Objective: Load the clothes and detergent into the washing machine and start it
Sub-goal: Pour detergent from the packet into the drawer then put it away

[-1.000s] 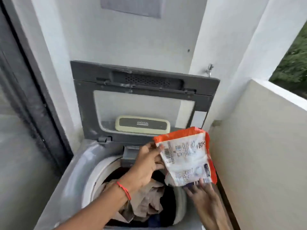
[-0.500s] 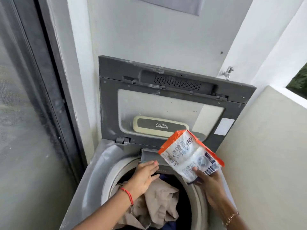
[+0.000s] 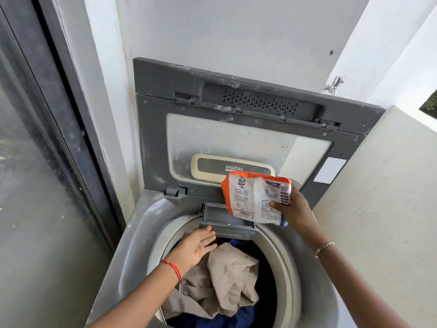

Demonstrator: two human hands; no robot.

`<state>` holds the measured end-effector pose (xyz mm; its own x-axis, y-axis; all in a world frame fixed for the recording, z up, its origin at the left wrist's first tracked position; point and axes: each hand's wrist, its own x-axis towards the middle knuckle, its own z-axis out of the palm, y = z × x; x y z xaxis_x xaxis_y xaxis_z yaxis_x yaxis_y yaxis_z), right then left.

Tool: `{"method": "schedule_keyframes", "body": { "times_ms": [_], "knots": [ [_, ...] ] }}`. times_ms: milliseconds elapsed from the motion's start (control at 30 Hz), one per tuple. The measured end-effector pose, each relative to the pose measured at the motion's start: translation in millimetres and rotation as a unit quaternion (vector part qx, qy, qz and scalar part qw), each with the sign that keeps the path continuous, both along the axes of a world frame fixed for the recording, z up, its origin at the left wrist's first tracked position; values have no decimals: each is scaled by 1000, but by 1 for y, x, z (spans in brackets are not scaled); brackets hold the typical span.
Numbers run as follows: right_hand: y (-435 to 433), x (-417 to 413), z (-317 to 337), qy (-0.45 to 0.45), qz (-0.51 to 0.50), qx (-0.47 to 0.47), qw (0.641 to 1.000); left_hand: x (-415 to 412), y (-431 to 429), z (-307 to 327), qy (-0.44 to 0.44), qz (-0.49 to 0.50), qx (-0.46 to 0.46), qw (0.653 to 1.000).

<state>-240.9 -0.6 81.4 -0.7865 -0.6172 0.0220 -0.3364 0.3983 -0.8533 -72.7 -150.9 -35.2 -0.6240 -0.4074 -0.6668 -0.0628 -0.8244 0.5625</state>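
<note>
Now right hand (image 3: 292, 210) grips the pouch (image 3: 256, 197) tilted over the open drawer (image 3: 227, 217) to pour, left hand (image 3: 195, 247) flat, empty, steadying its front, clothes (image 3: 224, 278) in the drum.

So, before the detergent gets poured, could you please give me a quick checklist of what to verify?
1. Lid fully raised: ok.
2. Clothes inside the drum: ok.
3. Detergent drawer pulled open: ok.
4. Packet held by the right hand above the drawer: ok.
5. Packet already torn open: cannot tell.
6. Left hand clear of the drawer: not ok, its fingertips rest at the front edge.
</note>
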Motion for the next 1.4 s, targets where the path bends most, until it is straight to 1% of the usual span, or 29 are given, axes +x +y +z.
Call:
{"method": "schedule_keyframes", "body": {
  "times_ms": [167, 367, 600, 700, 967, 1067, 1167, 1400],
  "knots": [
    [-16, 0, 10, 64, 36, 47, 996, 4, 2, 1, -2, -4, 3, 1000],
    [-27, -3, 10, 101, 57, 121, 986, 9, 7, 4, 7, 0, 7, 1000],
    [-36, 11, 21, 199, 92, 183, 958, 7, 12, 5, 7, -10, 6, 1000],
    [-41, 12, 22, 212, 96, 176, 957, 7, 15, 7, 4, -14, 6, 1000],
    [-44, 14, 20, 195, 89, 143, 966, 14, 21, 10, -1, -19, 10, 1000],
    [-39, 13, 20, 204, 75, 161, 963, 15, 22, 8, -2, -19, 13, 1000],
    [-37, 14, 22, 232, 64, 182, 953, 15, 23, 10, 0, -21, 14, 1000],
    [-38, 16, 21, 233, 65, 153, 958, 13, 30, 13, 6, -27, 13, 1000]
  ]
}}
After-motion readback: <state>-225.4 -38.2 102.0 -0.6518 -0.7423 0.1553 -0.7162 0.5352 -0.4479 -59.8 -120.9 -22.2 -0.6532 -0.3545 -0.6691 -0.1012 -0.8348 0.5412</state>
